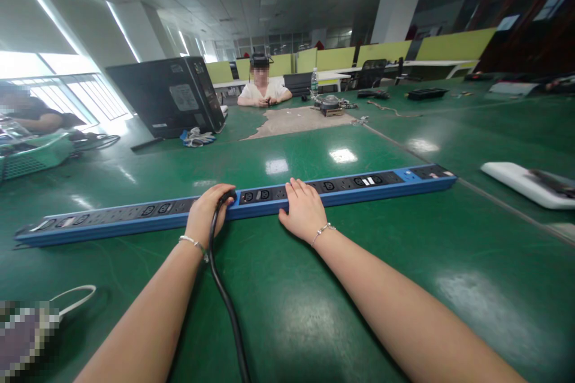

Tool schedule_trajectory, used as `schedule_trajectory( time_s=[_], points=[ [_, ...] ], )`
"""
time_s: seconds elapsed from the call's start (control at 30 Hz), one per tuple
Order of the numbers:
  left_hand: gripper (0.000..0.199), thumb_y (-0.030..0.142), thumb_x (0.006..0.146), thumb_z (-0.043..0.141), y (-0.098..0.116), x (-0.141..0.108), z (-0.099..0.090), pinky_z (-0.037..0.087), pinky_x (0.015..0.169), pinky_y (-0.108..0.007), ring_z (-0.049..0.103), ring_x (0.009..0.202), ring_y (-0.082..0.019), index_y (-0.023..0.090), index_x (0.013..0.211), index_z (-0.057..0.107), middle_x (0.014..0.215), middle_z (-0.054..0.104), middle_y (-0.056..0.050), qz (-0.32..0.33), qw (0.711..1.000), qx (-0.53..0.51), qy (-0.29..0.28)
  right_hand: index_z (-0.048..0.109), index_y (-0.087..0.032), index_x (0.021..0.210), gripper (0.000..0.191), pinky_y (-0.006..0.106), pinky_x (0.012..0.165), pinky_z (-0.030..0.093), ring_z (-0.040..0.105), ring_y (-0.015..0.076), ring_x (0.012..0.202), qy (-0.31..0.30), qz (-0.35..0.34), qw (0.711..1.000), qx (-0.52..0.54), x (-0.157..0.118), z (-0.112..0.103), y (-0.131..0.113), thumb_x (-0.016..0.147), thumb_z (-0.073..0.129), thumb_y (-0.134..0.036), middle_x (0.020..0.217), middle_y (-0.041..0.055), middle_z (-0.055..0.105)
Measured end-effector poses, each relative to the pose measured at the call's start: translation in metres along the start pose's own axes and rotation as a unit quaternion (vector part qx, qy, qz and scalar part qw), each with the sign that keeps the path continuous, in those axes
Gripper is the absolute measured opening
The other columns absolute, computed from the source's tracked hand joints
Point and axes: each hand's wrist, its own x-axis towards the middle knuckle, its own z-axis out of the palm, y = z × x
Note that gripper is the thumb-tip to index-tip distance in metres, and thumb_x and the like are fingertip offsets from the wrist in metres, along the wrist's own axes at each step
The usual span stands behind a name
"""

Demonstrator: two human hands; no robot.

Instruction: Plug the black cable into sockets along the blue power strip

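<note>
A long blue power strip (265,209) with black socket panels lies across the green table, its right end slightly farther away. My left hand (209,212) is closed round the black plug (228,195) of a thick black cable (220,281), at the strip just left of its middle. From there the cable runs down over the table to the bottom edge. Whether the plug sits in a socket cannot be made out. Resting on the strip right of its middle, my right hand (303,206) has its fingers laid over the sockets and its thumb at the near side.
A black computer case (179,96) and gloves (197,137) stand at the back left, beside a green basket (36,158). One person (264,93) sits opposite, another at far left. A white object (516,182) lies right; a bottle (314,81) stands behind.
</note>
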Motion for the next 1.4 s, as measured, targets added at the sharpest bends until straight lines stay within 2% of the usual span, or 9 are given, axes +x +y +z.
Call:
schedule_trajectory(
  time_s=[0.27,0.57,0.8,1.07,1.13,1.27,1.3,1.4],
  points=[
    [0.03,0.033,0.089,0.041,-0.005,-0.013,0.007,0.044,0.092,-0.027,0.059,0.102,-0.016,0.025,0.11,0.06,0.116,0.062,-0.002,0.024,0.999,0.017,0.012,0.045,-0.003,0.131,0.062,0.038,0.107,0.021,0.033,0.0261,0.129,0.002,0.0,1.0,-0.003,0.0,0.001,0.001,0.078,0.05,-0.035,0.14,0.0159,0.042],
    [0.031,0.038,0.089,0.043,-0.003,-0.016,0.004,0.045,0.088,-0.032,0.061,0.1,-0.019,0.026,0.112,0.059,0.115,0.063,-0.003,0.045,0.995,0.082,0.024,0.044,-0.004,0.132,0.061,0.038,0.107,0.021,0.032,0.0257,0.13,-0.006,0.001,1.0,-0.004,0.0,0.0,0.0,0.079,0.05,-0.034,0.14,0.0159,0.041],
    [0.029,0.034,0.089,0.042,0.005,-0.015,0.006,0.046,0.089,-0.031,0.06,0.1,-0.018,0.025,0.11,0.06,0.114,0.063,-0.002,0.023,0.998,0.049,0.034,0.044,-0.003,0.132,0.061,0.038,0.107,0.021,0.033,0.0263,0.13,-0.01,0.003,1.0,-0.008,-0.001,-0.002,0.0,0.079,0.049,-0.033,0.141,0.0159,0.04],
    [0.028,0.035,0.088,0.045,-0.005,-0.017,0.016,0.045,0.093,-0.029,0.059,0.102,-0.016,0.027,0.109,0.06,0.115,0.062,-0.002,0.019,0.999,0.006,0.048,0.045,-0.003,0.131,0.061,0.038,0.107,0.021,0.033,0.0261,0.13,0.0,0.001,1.0,-0.008,-0.001,-0.001,0.0,0.078,0.049,-0.034,0.14,0.0153,0.042],
    [0.027,0.035,0.088,0.046,-0.004,-0.015,0.012,0.044,0.094,-0.029,0.059,0.102,-0.016,0.025,0.108,0.061,0.113,0.063,-0.002,0.017,0.997,-0.01,0.08,0.045,-0.004,0.131,0.061,0.038,0.107,0.021,0.033,0.026,0.13,-0.001,0.001,1.0,-0.008,-0.001,-0.001,0.0,0.078,0.049,-0.034,0.14,0.0153,0.041],
    [0.028,0.034,0.086,0.05,-0.007,-0.009,-0.014,0.041,0.099,-0.034,0.057,0.107,-0.019,0.02,0.108,0.06,0.112,0.063,-0.006,-0.052,0.972,-0.022,0.228,0.044,-0.004,0.132,0.061,0.038,0.107,0.021,0.032,0.0256,0.13,-0.006,0.001,1.0,-0.008,0.0,-0.001,0.001,0.079,0.048,-0.034,0.14,0.0154,0.041],
    [0.029,0.035,0.085,0.05,-0.011,-0.009,-0.022,0.041,0.098,-0.035,0.057,0.107,-0.019,0.021,0.108,0.06,0.112,0.063,-0.006,-0.075,0.967,-0.017,0.241,0.044,-0.004,0.132,0.061,0.038,0.107,0.021,0.032,0.0256,0.13,-0.006,0.0,1.0,-0.008,0.0,-0.001,0.001,0.079,0.048,-0.034,0.14,0.0155,0.041],
    [0.028,0.035,0.084,0.051,-0.034,-0.015,-0.041,0.044,0.094,-0.039,0.059,0.102,-0.021,0.024,0.108,0.061,0.11,0.065,-0.004,-0.165,0.963,-0.008,0.212,0.044,-0.004,0.132,0.061,0.038,0.107,0.021,0.032,0.0255,0.13,-0.006,-0.002,1.0,-0.007,0.0,-0.001,0.0,0.079,0.048,-0.034,0.14,0.0156,0.041]
  ],
)
